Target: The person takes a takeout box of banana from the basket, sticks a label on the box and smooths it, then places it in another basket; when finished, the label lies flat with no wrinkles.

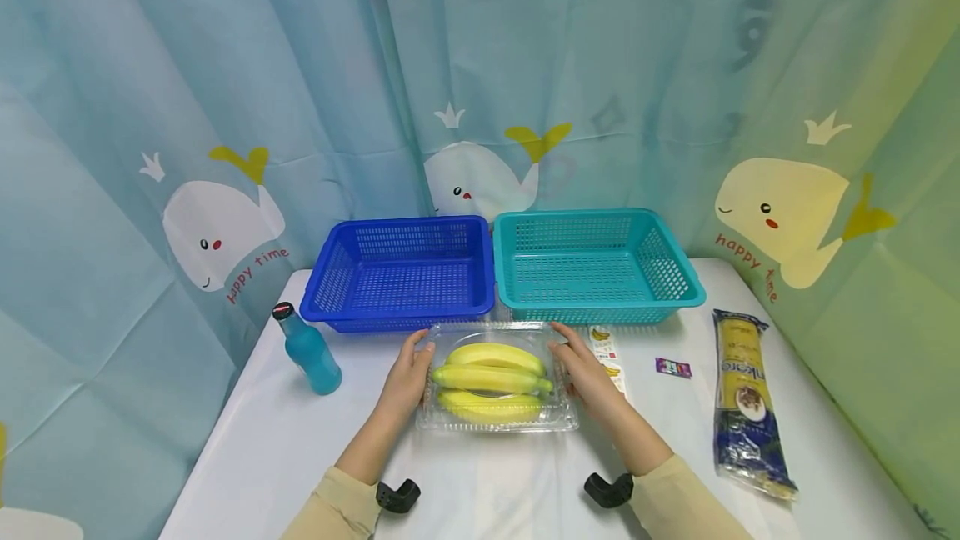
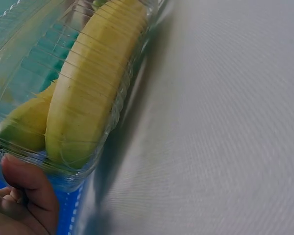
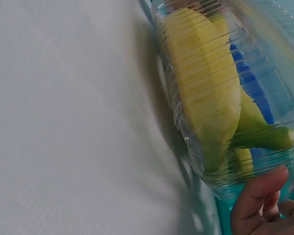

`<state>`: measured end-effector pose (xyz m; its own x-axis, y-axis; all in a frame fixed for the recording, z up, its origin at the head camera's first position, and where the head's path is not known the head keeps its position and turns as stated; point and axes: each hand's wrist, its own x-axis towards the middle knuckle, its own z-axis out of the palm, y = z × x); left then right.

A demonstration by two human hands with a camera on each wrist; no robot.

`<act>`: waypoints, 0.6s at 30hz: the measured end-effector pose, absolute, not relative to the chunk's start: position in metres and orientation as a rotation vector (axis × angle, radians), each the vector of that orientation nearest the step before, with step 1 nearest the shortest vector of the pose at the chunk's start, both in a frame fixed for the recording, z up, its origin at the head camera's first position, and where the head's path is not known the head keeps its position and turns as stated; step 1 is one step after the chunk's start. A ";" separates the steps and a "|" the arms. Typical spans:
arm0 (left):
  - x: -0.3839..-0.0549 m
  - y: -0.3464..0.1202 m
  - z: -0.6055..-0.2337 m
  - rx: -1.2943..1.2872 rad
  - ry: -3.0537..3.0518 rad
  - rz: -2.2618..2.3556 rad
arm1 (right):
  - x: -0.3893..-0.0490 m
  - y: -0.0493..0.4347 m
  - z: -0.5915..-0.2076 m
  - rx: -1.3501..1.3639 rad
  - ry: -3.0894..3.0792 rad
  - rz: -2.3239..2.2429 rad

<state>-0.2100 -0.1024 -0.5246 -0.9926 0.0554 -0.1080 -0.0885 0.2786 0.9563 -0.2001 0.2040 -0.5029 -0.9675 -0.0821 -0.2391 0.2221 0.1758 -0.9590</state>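
A clear plastic clamshell container (image 1: 491, 332) with three yellow bananas (image 1: 489, 379) inside sits in front of me, its lid down. My left hand (image 1: 408, 373) grips its left side, and the thumb shows against the ribbed wall in the left wrist view. On the opposite side my right hand (image 1: 585, 369) holds it the same way, thumb (image 3: 264, 188) at the wall and fingers behind. Through the clear wall in the wrist views, the bananas' greenish ends show close to both thumbs.
Behind the container stand a blue basket (image 1: 405, 323) and a teal basket (image 1: 600, 313), side by side. A blue bottle (image 1: 313, 361) is at left. A banana-printed strip (image 1: 606, 348) lies partly under the right forearm, with a purple packet (image 1: 673, 368) and a pasta bag (image 1: 750, 407) further right.
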 end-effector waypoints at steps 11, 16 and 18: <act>-0.216 -0.100 -0.533 -0.045 2.468 1.782 | -0.206 0.203 -0.510 0.141 2.194 -1.912; -0.218 -0.100 -0.536 -0.028 2.467 1.779 | -0.207 0.204 -0.512 0.143 2.186 -1.922; -0.219 -0.100 -0.536 -0.030 2.463 1.783 | -0.206 0.204 -0.512 0.142 2.176 -1.932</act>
